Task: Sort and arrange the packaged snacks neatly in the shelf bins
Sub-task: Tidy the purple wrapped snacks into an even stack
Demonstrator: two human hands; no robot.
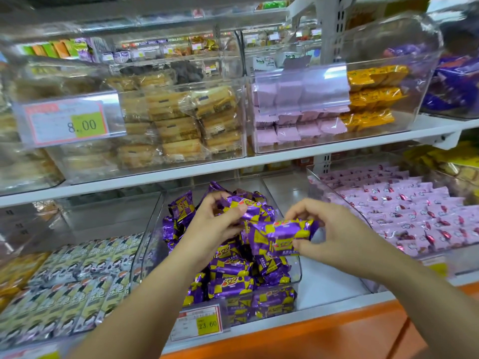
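A clear plastic bin on the lower shelf holds several purple-and-yellow snack packs, piled loosely. My left hand is over the bin's middle and grips one purple pack between thumb and fingers. My right hand pinches another purple pack by its right end, holding it level just above the pile. The two held packs touch each other.
Left of the bin lie rows of grey-green packs; right of it a bin of pink packs. A bare gap separates the purple bin from the pink one. The upper shelf carries bins of pastries and lilac and orange packs. An orange ledge runs below.
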